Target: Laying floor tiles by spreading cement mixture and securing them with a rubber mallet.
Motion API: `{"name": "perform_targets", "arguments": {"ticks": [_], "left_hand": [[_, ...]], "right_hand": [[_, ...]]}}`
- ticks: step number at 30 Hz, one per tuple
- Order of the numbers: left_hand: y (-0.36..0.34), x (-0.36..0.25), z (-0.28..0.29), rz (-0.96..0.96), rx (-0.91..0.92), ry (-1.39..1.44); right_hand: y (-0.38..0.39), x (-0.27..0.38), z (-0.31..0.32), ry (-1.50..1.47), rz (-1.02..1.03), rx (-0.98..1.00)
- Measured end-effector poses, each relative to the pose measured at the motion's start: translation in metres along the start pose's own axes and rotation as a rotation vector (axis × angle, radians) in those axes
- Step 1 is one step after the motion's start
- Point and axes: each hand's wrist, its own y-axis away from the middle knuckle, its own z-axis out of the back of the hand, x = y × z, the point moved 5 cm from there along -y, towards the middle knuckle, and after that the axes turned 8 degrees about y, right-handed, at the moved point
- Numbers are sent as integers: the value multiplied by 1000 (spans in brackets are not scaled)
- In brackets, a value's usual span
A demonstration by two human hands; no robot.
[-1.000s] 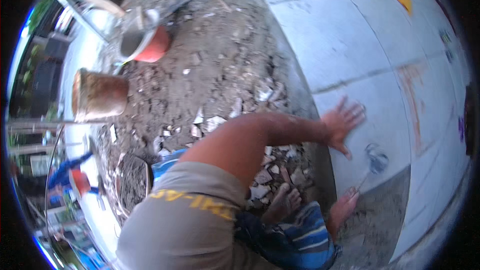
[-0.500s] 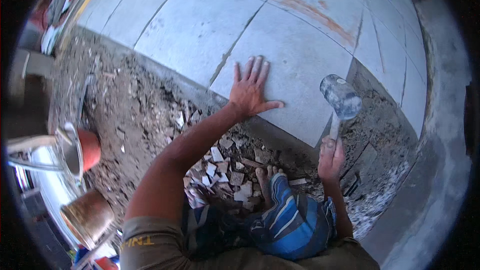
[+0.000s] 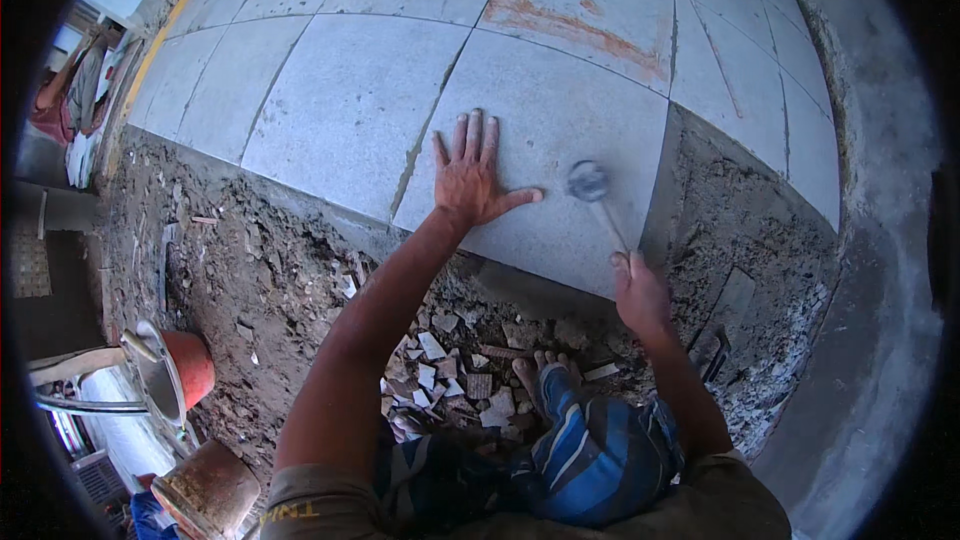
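My left hand (image 3: 468, 180) lies flat with spread fingers on a pale grey floor tile (image 3: 570, 105), near the tile's left joint. In my right hand (image 3: 641, 292) is the handle of a mallet, gripped near its lower end. The mallet's round head (image 3: 588, 181), smeared by motion, is over the right part of the same tile; whether it touches the surface I cannot tell. The tile's near edge overhangs a band of grey mortar (image 3: 530, 290). To its right, a rough mortar bed (image 3: 725, 200) lies exposed.
Broken tile pieces (image 3: 450, 377) are scattered by my bare foot (image 3: 545, 370). At left stand an orange bucket (image 3: 190, 370) and a dirty bucket (image 3: 210, 490) on rough soil. A concrete ledge (image 3: 880, 270) runs along the right. Another person (image 3: 75, 100) is at far left.
The mallet has swung from beside the tile's right edge to over the tile, moving left with my right hand. My left hand stays on the tile. The whole view has shifted.
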Motion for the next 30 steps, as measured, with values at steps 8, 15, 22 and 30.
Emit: {"name": "perform_targets", "arguments": {"ticks": [8,15,22,30], "left_hand": [[3,3,0,20,19,10],[-6,1,10,24,59,-2],[-5,0,13,61,147,-30],[-9,0,7,50,160,-28]], "right_hand": [[-85,15,-27,44,-213,173],[-154,17,-66,26,-99,111],[-196,42,-84,93,-121,144],[-129,46,-35,-289,-169,40]]}}
